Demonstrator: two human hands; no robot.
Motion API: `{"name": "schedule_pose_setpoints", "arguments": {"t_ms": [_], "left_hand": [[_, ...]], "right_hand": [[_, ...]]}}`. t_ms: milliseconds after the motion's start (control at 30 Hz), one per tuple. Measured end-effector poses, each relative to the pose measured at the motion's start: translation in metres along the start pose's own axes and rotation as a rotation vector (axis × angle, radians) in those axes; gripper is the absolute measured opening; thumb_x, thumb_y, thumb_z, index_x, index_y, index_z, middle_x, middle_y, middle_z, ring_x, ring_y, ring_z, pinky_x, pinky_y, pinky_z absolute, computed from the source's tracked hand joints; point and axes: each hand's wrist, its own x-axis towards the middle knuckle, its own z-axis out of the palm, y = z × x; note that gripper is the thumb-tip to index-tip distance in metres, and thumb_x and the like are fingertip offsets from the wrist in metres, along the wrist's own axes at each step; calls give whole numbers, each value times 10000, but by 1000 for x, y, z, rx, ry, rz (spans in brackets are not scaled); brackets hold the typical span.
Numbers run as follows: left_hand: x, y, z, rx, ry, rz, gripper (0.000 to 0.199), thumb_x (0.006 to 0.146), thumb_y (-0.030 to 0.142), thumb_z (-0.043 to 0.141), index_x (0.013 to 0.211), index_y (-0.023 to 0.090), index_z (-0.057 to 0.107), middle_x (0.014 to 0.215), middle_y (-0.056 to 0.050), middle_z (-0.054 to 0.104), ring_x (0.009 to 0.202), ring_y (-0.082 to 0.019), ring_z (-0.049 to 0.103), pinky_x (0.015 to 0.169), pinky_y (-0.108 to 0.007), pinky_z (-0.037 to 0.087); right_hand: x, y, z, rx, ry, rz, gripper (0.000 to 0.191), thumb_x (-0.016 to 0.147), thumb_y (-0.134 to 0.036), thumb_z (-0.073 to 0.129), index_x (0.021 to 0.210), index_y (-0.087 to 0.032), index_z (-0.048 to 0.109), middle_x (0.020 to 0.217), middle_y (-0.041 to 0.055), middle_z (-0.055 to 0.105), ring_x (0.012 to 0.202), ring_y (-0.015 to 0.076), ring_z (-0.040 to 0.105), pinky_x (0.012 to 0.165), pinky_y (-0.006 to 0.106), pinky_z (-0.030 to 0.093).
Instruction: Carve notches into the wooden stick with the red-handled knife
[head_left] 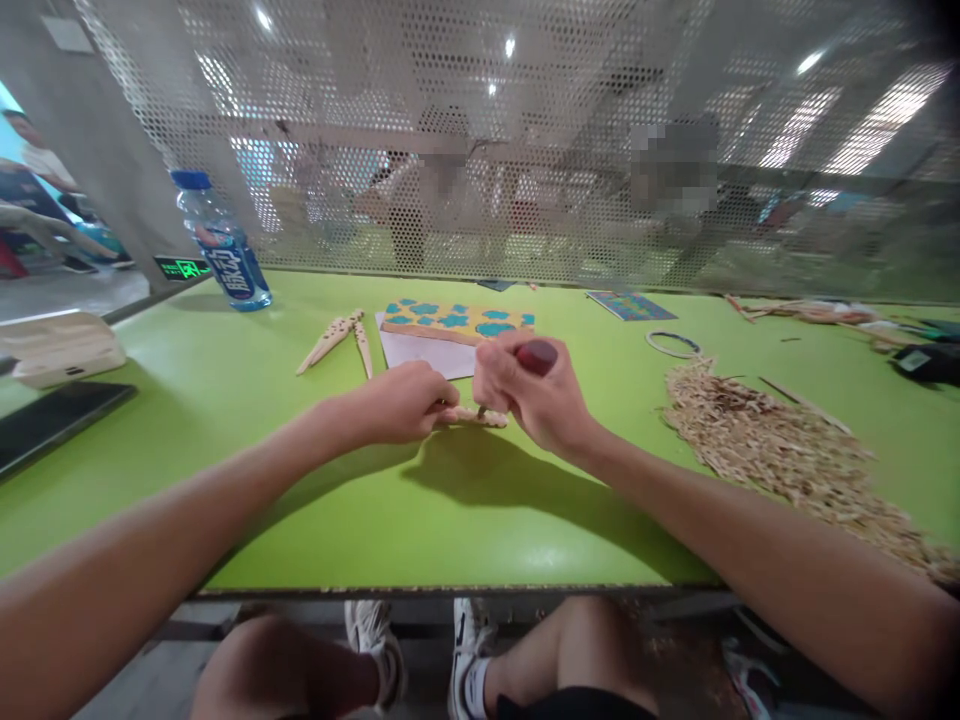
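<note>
Near the middle of the table, my left hand (412, 402) is closed on one end of a small pale wooden piece (487, 418) with a notched edge. My right hand (532, 390) is wrapped round the dark red rounded handle of a carving tool (538, 356). The metal tip of the tool meets the wooden piece just right of my left fingers; its exact shape is too small to make out. Two similar pointed wooden pieces (331, 340) with dark-spotted ends lie beyond my left hand. Behind my hands is a yellow block with blue patches (457, 318), on a white sheet (427, 356).
A heap of wood shavings (772, 450) spreads at the right, with a ring (673, 344) behind it. To the left are a bottle (225, 245), a pale case (64, 345) and a dark phone (60, 420). A perforated metal screen (315, 140) borders the far edge, people behind it.
</note>
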Motion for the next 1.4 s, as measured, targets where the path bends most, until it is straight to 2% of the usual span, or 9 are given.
{"name": "schedule_pose_setpoints", "arguments": {"t_ms": [167, 233, 400, 467, 633, 700, 933, 1167, 1400], "left_hand": [[1, 5, -5, 79, -30, -28, 324, 893, 249, 568, 581, 162, 572, 509, 6, 474, 507, -112, 336, 563, -297, 217], [0, 6, -6, 69, -34, -32, 307, 888, 244, 565, 593, 160, 586, 512, 10, 479, 504, -107, 335, 563, -297, 215], [-1, 6, -5, 49, -28, -45, 246, 812, 181, 582, 568, 159, 557, 516, 12, 503, 513, -106, 375, 556, -274, 237], [-1, 7, -6, 70, -38, -52, 222, 783, 154, 578, 563, 159, 553, 532, 5, 525, 526, -112, 388, 552, -271, 243], [-1, 14, -9, 211, -27, -80, 167, 778, 139, 573, 623, 158, 628, 607, -40, 604, 548, -133, 379, 564, -301, 225], [-1, 16, -9, 243, -33, -86, 188, 800, 162, 575, 620, 161, 629, 593, -38, 597, 538, -131, 363, 559, -306, 215], [0, 6, -2, 76, -1, -68, 270, 891, 237, 560, 662, 157, 679, 566, -16, 586, 531, -117, 411, 570, -294, 234], [0, 2, 1, 15, 15, -73, 345, 908, 280, 579, 588, 153, 587, 500, 14, 501, 494, -99, 368, 547, -289, 216], [0, 2, 2, -18, 34, -51, 282, 898, 243, 569, 654, 150, 676, 571, -8, 596, 542, -110, 435, 576, -271, 271]], "right_hand": [[9, 5, -5, 252, 284, 69, 539, 889, -580, 704, 569, -228, 449, 458, -71, 389, 416, 98, 360, 449, 273, 335], [5, 3, -5, 194, 212, 32, 489, 915, -539, 691, 594, -230, 491, 474, -62, 423, 433, 108, 400, 462, 279, 353], [-12, -7, 5, -150, -192, -120, 404, 873, -430, 772, 608, -204, 567, 547, -45, 456, 506, 98, 385, 471, 271, 294], [-14, -8, 10, -222, -244, -140, 402, 863, -410, 785, 600, -197, 566, 554, -48, 431, 515, 89, 354, 472, 268, 273], [-4, -3, 12, -34, 225, -47, 462, 921, -491, 703, 610, -221, 493, 532, -53, 438, 485, 102, 407, 474, 275, 331], [0, -1, 8, 91, 298, 0, 480, 912, -532, 700, 617, -229, 471, 505, -62, 431, 456, 104, 419, 459, 272, 348], [-6, -3, 5, -11, 89, -113, 414, 908, -473, 731, 637, -212, 559, 531, -44, 499, 487, 108, 474, 494, 285, 396], [-8, 1, 10, -63, 213, -95, 458, 978, -436, 649, 607, -215, 494, 526, -47, 459, 490, 104, 436, 503, 294, 374], [-13, 6, 11, -106, 168, -143, 410, 917, -448, 726, 639, -212, 538, 548, -43, 463, 515, 112, 455, 508, 298, 374]]}}
